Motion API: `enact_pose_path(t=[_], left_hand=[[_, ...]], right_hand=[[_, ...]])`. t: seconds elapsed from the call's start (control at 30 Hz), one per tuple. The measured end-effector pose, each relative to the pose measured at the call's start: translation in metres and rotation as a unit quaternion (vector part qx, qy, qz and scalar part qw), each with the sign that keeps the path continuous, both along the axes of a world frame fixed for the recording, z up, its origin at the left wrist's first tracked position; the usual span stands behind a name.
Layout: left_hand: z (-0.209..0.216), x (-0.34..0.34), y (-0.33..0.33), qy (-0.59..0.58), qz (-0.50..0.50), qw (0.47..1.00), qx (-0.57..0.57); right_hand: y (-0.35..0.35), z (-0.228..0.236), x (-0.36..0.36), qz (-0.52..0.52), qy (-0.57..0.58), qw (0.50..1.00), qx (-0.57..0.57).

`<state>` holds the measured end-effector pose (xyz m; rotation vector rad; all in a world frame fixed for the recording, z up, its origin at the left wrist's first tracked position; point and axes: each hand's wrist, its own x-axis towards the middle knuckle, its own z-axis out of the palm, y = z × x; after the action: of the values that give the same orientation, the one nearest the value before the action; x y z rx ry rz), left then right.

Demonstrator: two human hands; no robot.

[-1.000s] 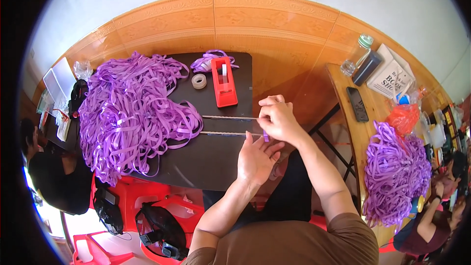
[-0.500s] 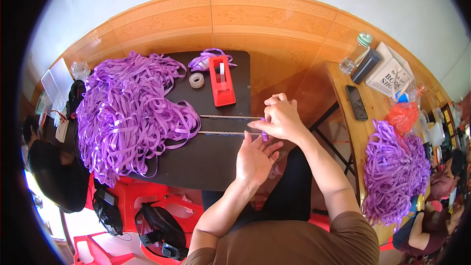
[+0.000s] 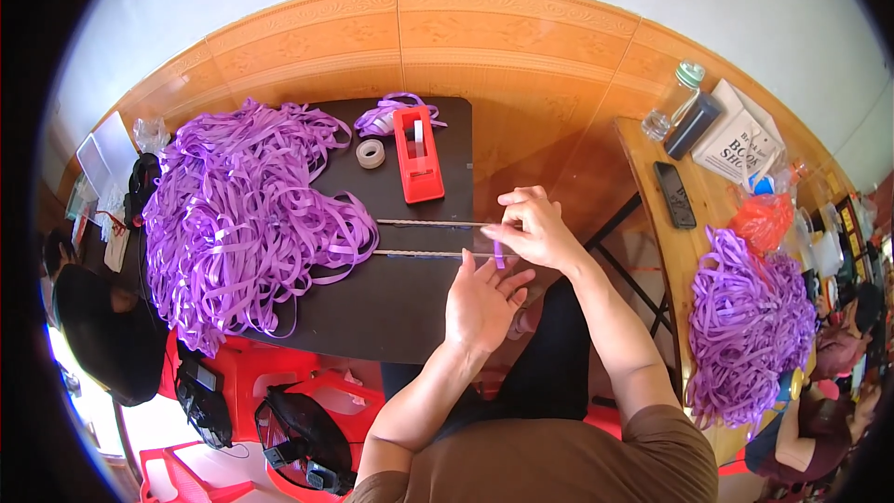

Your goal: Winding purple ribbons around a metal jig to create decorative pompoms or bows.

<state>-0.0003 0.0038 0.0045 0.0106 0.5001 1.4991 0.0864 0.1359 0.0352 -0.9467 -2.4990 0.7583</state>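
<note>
Two thin, twisted-looking metal rods run side by side over the dark table and past its right edge. A short length of purple ribbon spans their right ends. My right hand is closed there, thumb and fingers pinching the ribbon beside the far rod. Just below, my left hand is open, palm up and fingers apart, its thumb tip by the near rod. To the left, a big heap of purple ribbon covers the rods' other ends.
Behind the rods stand a red tape dispenser and a tape roll. The dark table ends near my hands. On the wooden table at right are a phone, a bottle and another ribbon heap. Red chairs stand lower left.
My right thumb and fingers have shifted slightly left and drawn closer together on the ribbon at the rod end. My left hand has barely moved.
</note>
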Motion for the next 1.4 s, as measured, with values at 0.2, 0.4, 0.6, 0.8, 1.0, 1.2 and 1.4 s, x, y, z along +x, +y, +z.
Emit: enact_pose_path(t=[0.2,0.4,0.6,0.8,1.0,1.2,1.4], left_hand=[[-0.007,-0.002,0.002,-0.023,-0.009,1.0,0.017],[-0.002,0.0,0.0,-0.002,-0.01,1.0,0.017],[0.0,0.002,0.0,0.003,0.005,1.0,-0.001],[-0.004,0.001,-0.001,-0.003,0.0,1.0,0.016],[0.001,0.001,-0.001,-0.001,-0.006,1.0,0.022],[-0.001,0.0,-0.002,0.013,-0.006,1.0,0.022],[0.001,0.001,-0.001,0.005,-0.005,1.0,0.012]], right_hand=[[-0.012,-0.002,-0.012,-0.022,-0.069,0.981,0.178],[0.002,-0.017,-0.001,-0.006,0.005,0.999,0.037],[0.0,-0.015,0.003,-0.045,0.053,0.998,0.009],[-0.011,0.001,-0.007,-0.036,-0.042,0.996,0.076],[-0.001,-0.021,-0.003,-0.017,0.015,0.999,0.033],[0.0,-0.035,0.008,-0.04,0.086,0.995,-0.036],[0.0,-0.059,0.016,-0.061,0.177,0.978,-0.092]])
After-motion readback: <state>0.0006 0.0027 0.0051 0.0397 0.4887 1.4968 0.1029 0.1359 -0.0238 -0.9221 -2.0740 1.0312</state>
